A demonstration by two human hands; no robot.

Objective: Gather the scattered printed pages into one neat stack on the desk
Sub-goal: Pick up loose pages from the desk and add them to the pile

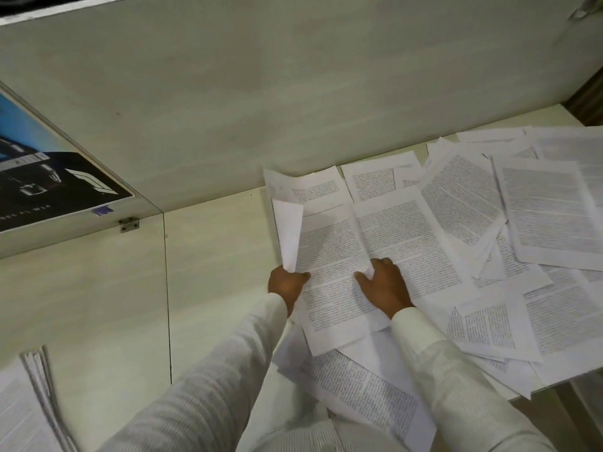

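Many printed pages lie scattered and overlapping across the right half of the pale desk. One text page lies between my hands. My left hand grips its left edge, which curls up off the desk. My right hand is at its right edge, thumb spread on the sheet and fingers curled, pinching a small lifted bit of paper. More pages slide toward me under my sleeves. A separate pile of pages sits at the lower left.
A pale partition wall stands right behind the desk. A dark and blue poster hangs on the left panel, with a small metal bracket below it. The desk's front right edge has pages hanging over it.
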